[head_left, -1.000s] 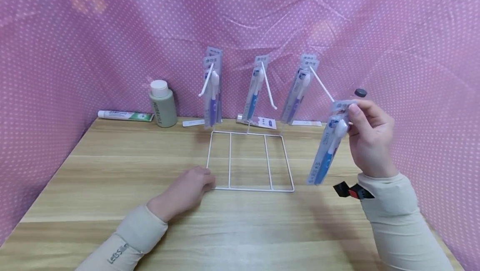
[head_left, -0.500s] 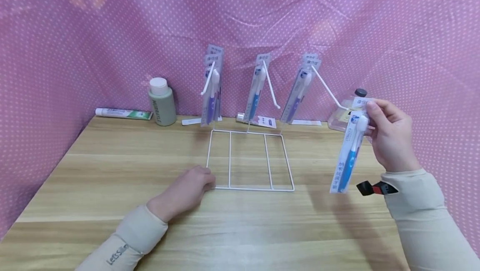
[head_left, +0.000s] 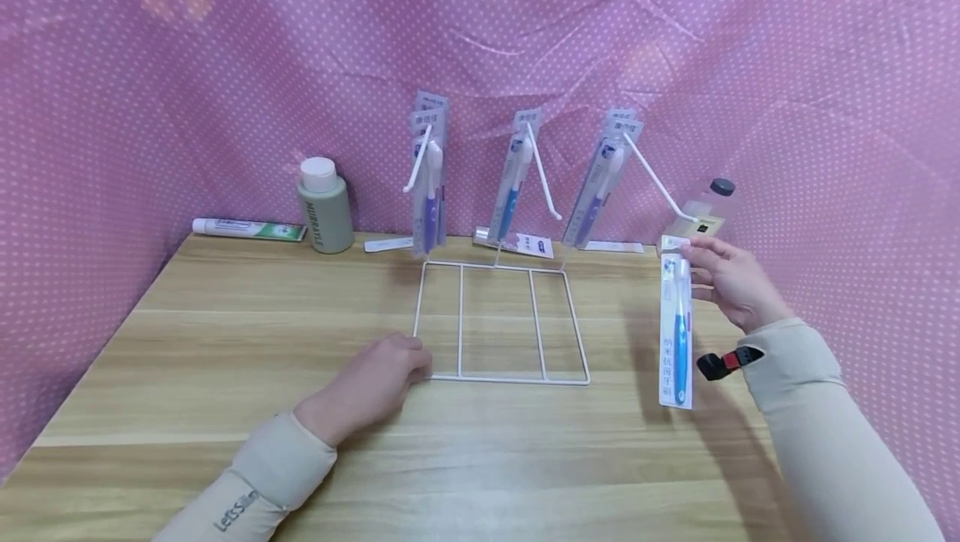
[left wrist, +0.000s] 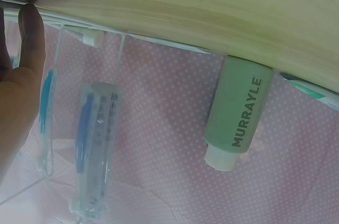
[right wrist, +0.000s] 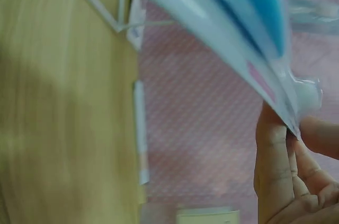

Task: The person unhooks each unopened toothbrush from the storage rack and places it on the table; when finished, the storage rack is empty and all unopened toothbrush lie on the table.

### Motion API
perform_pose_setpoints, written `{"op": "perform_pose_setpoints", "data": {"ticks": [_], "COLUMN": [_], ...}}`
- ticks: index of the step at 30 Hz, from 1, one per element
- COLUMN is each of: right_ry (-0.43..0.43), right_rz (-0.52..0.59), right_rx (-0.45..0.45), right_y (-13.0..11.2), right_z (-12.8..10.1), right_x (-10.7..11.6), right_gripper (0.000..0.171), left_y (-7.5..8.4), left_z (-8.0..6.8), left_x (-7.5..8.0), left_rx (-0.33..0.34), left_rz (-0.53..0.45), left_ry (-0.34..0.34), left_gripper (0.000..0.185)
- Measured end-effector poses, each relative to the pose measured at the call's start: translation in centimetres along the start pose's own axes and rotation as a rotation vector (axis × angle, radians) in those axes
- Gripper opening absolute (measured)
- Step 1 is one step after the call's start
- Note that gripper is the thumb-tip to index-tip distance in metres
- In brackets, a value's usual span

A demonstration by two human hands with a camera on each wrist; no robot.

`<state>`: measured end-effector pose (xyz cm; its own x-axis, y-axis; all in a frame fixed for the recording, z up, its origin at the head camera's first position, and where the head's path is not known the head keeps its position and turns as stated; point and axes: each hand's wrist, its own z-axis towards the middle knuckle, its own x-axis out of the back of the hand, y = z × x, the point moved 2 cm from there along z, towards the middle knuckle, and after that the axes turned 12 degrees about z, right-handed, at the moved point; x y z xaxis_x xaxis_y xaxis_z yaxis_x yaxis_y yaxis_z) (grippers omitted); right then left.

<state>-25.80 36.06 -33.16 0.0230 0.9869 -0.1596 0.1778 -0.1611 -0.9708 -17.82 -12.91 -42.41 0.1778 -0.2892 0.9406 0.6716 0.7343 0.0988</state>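
My right hand (head_left: 738,283) pinches the top of a packaged toothbrush (head_left: 677,333) with a blue handle, hanging upright below the right hook's tip. The right wrist view has this toothbrush pack (right wrist: 233,28) close up, between thumb and fingers. At the front left corner of the white wire rack (head_left: 501,380), my left hand (head_left: 378,383) holds the base wire. Packaged toothbrushes hang on its hooks: purple-handled ones (head_left: 431,192) on the left, a blue-handled one (head_left: 510,183) in the middle, purple-handled ones (head_left: 600,183) on the right.
Along the table's back edge stand a green bottle (head_left: 327,213) and a clear bottle with a black cap (head_left: 722,187), partly behind the right hand. A toothpaste tube (head_left: 247,229) lies at the left, another tube (head_left: 525,243) behind the rack. A pink dotted cloth (head_left: 300,42) hangs behind.
The right hand first moved right with the blue toothbrush pack past the right hook's tip, then down and back left, clear of the hook. The left hand stayed on the rack.
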Motion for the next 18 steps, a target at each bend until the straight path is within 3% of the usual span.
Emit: {"op": "perform_pose_setpoints", "data": {"ticks": [7, 18], "right_ry": [0.011, 0.012], "right_rz": [-0.228, -0.372], "right_rx": [-0.086, -0.198], "right_y": [2.4, 5.8], "right_z": [3.2, 6.1], "right_x": [0.1, 0.1], "right_gripper": [0.028, 0.045], "left_y": [-0.1, -0.1], "left_z": [0.0, -0.1], "left_x": [0.1, 0.0], "left_rx": [-0.006, 0.004], "left_rz": [-0.009, -0.008], "left_ry": [0.002, -0.005], "left_gripper": [0.015, 0.015]}}
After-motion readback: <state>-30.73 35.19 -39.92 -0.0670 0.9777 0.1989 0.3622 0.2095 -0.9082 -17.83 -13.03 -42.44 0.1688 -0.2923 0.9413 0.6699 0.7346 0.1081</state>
